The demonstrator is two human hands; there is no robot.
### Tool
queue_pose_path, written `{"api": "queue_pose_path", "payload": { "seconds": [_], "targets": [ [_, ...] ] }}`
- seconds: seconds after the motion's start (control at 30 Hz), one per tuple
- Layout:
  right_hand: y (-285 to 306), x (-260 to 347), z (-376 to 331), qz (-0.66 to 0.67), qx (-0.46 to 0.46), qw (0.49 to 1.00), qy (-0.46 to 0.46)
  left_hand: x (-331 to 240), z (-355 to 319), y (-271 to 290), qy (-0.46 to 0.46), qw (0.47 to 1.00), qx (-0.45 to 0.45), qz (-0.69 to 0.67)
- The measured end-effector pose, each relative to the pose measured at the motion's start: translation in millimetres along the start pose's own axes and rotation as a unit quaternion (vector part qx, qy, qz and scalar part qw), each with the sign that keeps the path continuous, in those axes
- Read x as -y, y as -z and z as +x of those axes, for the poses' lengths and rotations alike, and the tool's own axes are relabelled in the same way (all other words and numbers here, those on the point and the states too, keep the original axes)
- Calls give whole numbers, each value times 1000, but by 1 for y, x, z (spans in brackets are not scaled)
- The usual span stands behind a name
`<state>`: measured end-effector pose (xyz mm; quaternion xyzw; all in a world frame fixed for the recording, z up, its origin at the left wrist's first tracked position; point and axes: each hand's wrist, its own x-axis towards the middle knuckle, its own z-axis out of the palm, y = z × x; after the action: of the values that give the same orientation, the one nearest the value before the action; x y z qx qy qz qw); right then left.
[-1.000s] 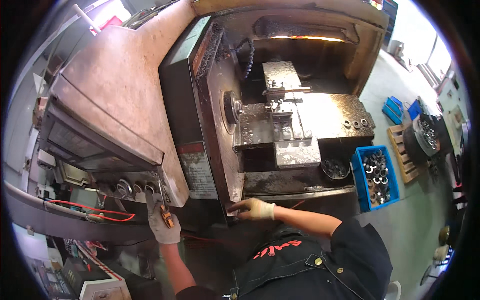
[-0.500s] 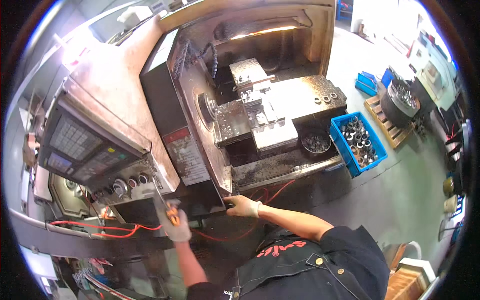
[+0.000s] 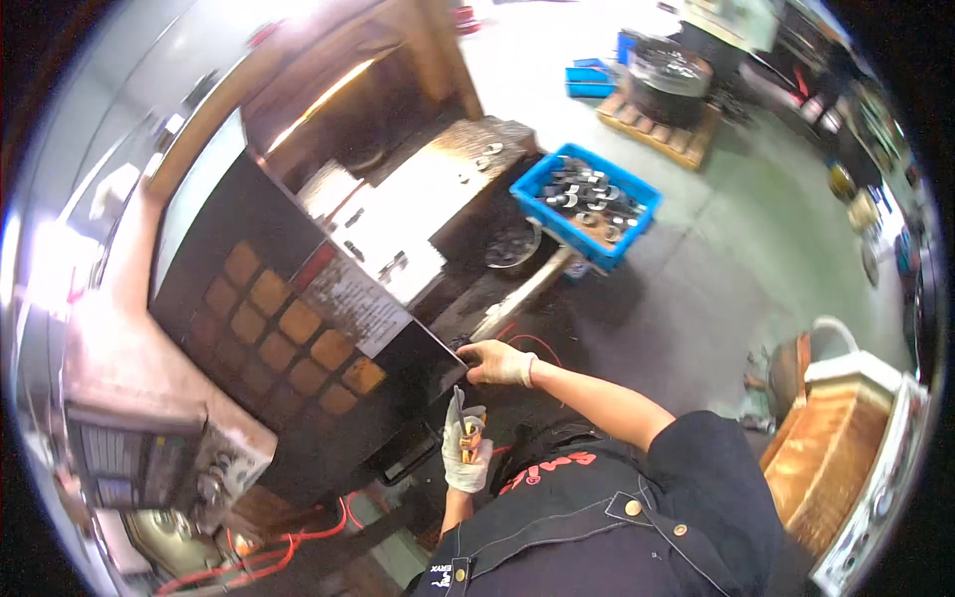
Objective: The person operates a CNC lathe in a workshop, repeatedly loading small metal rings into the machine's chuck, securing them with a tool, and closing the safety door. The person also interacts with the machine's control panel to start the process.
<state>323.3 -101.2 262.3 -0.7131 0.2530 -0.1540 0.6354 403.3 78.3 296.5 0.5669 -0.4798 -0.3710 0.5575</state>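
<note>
"What's at nine o'clock?"
"The dark machine door (image 3: 284,328). I'd judge it heavy and stiff, best taken at its edge, between three and four o'clock on the panel."
"And the hands?"
"Near each other. At six o'clock, the gloved left hand (image 3: 464,472) wraps an orange-handled tool (image 3: 471,441), probably light, rigid and best held by that handle. At one o'clock from it, the gloved right hand (image 3: 501,363) meets the door's edge; whether it grips, I can't tell."

Black short-sleeved clothing (image 3: 577,532), red lettering (image 3: 574,460), brass snaps (image 3: 634,507), pale-gloved hands (image 3: 500,363)
</note>
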Motion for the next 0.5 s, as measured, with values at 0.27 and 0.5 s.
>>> {"api": "queue_pose_path", "payload": {
  "seconds": [0.27,0.5],
  "targets": [
    [106,-75,-121,621,-189,757,73,3,23,-97,46,971,212,103],
    [154,-115,-280,646,-356,654,169,30,23,-177,42,856,435,275]
  ]
}}
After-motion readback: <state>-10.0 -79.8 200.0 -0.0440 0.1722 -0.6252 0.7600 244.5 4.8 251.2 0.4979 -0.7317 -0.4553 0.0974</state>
